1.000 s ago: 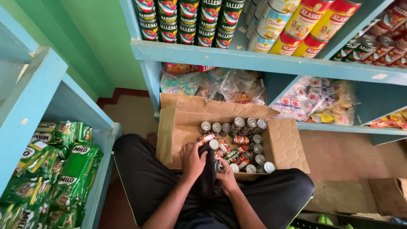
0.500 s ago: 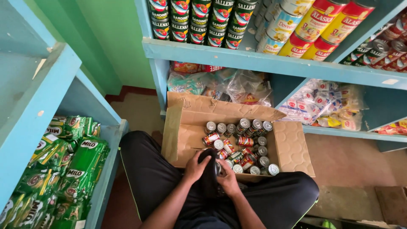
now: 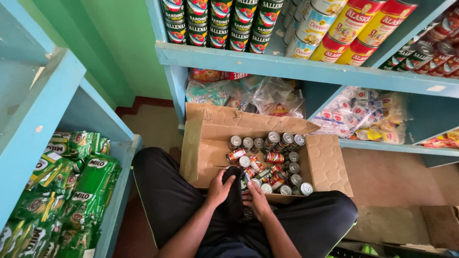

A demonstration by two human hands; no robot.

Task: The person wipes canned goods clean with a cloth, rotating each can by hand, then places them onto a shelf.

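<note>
Kneeling, we curled both our left hand (image 3: 219, 188) and right hand (image 3: 257, 199) around a dark cloth (image 3: 234, 193) at the cardboard box's (image 3: 330, 165) six-o'clock edge; unloading the cans (image 3: 270, 160) seemingly needed freed fingers.

Cardboard box (image 3: 210, 148), frame centre, on the floor: small cans (image 3: 270, 160) inside, right half. Hands (image 3: 239, 191) at its lower edge. Shelf (image 3: 296, 71) with stacked cans (image 3: 217, 24) above; sachet packs (image 3: 71, 186) lower left.

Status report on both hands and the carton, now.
Left hand and right hand grip a dark cloth-like item at the open brown cardboard carton. Small tin cans inside. Nothing blocking.
</note>
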